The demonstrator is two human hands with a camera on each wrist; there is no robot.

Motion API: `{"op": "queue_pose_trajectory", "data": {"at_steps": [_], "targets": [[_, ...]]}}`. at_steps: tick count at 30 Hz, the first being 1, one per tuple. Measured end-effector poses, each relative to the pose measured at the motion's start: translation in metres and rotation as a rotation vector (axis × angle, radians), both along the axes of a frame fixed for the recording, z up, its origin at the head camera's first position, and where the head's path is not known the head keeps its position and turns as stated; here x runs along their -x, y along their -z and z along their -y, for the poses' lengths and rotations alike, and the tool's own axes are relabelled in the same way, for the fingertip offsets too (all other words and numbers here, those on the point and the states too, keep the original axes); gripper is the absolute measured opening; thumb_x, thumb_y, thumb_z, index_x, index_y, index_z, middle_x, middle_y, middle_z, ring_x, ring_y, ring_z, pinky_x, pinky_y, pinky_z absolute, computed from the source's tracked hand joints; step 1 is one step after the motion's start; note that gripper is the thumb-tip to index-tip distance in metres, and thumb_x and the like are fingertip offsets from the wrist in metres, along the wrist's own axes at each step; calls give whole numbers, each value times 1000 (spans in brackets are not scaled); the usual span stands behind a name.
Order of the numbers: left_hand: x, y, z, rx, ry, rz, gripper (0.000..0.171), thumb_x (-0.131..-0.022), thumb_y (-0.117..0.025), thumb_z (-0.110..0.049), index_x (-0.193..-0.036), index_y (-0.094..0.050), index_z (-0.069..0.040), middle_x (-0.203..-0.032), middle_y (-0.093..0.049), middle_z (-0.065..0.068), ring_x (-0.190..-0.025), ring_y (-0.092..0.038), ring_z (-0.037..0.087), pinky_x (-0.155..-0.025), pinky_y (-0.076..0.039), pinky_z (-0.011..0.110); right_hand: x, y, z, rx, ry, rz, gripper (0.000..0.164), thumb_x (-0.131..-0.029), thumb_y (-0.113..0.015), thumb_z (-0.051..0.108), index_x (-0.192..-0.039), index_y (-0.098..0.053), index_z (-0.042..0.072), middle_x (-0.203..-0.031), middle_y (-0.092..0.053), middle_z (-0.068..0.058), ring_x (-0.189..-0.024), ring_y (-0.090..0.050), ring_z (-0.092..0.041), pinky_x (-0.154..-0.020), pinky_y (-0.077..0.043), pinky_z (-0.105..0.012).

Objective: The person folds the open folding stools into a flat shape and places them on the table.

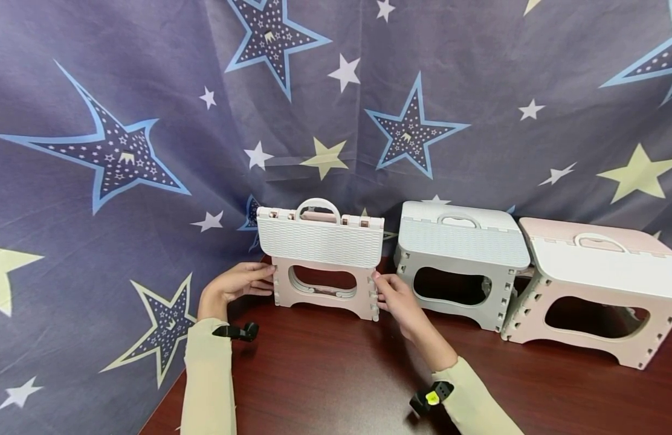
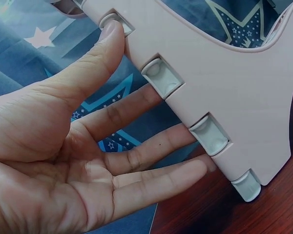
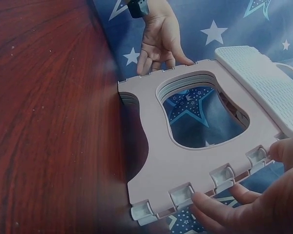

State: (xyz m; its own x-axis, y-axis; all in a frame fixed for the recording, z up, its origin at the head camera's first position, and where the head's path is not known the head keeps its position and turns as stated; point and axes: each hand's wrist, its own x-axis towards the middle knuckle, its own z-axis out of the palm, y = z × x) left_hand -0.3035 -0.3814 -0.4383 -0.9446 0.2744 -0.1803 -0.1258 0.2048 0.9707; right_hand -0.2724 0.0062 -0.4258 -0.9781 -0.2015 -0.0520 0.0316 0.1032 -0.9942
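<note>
A folding step stool point(image 1: 325, 296) with pale pink legs stands on the table, folded nearly flat. Its white textured top panel point(image 1: 319, 243) hangs down in front, and a white carry handle point(image 1: 318, 204) rises above it. My left hand point(image 1: 239, 283) pinches the stool's left side edge. In the left wrist view its thumb point(image 2: 100, 58) lies on a hinge slot and the other fingers reach behind the edge. My right hand point(image 1: 399, 301) holds the right side edge, its fingertips at the white hinge clips point(image 3: 222, 175) in the right wrist view.
To the right stand two unfolded step stools, one grey-blue and white point(image 1: 461, 248), one pink and white point(image 1: 591, 266). A star-patterned cloth point(image 1: 314, 90) hangs behind and along the left of the dark red wood table point(image 1: 325, 374).
</note>
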Motion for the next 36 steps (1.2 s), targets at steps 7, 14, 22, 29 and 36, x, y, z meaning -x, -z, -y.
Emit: {"op": "queue_pose_trajectory", "data": {"at_steps": [7, 14, 22, 29, 36], "targets": [[2, 2, -1, -32, -8, -10, 52, -109, -51, -19, -144, -39, 17, -110, -71, 3, -102, -71, 17, -98, -57, 47, 2, 4, 0, 15, -3, -4, 42, -108, -49, 30, -130, -53, -5, -113, -56, -14, -103, -56, -27, -98, -55, -43], [5, 3, -2, -54, -3, -65, 50, -108, -51, -15, -144, -39, 18, -113, -69, 0, -104, -71, 17, -98, -56, 52, 4, 5, -1, 5, -11, -62, 41, -106, -53, 27, -130, -55, -5, -119, -63, -22, -110, -62, -31, -104, -52, -50], [6, 4, -3, -71, -35, -149, 51, -105, -57, -11, -146, -40, 14, -116, -68, -3, -105, -71, 14, -93, -60, 44, 7, 7, -1, 21, -29, -95, 42, -106, -55, 25, -142, -54, 3, -133, -62, -23, -118, -59, -31, -102, -52, -48], [8, 7, -4, -84, -68, -179, 49, -103, -60, -10, -143, -45, 13, -112, -71, -8, -102, -72, 14, -88, -61, 37, 10, 13, -2, 31, -48, -145, 41, -106, -56, 19, -144, -53, 5, -132, -63, -23, -120, -60, -32, -102, -53, -51], [9, 6, -7, -122, -65, -228, 40, -101, -60, -4, -136, -51, 12, -111, -71, -6, -102, -71, 12, -86, -62, 37, 13, 16, -3, 23, -47, -176, 42, -104, -58, 14, -145, -52, 6, -129, -63, -25, -113, -64, -31, -101, -54, -51]]}}
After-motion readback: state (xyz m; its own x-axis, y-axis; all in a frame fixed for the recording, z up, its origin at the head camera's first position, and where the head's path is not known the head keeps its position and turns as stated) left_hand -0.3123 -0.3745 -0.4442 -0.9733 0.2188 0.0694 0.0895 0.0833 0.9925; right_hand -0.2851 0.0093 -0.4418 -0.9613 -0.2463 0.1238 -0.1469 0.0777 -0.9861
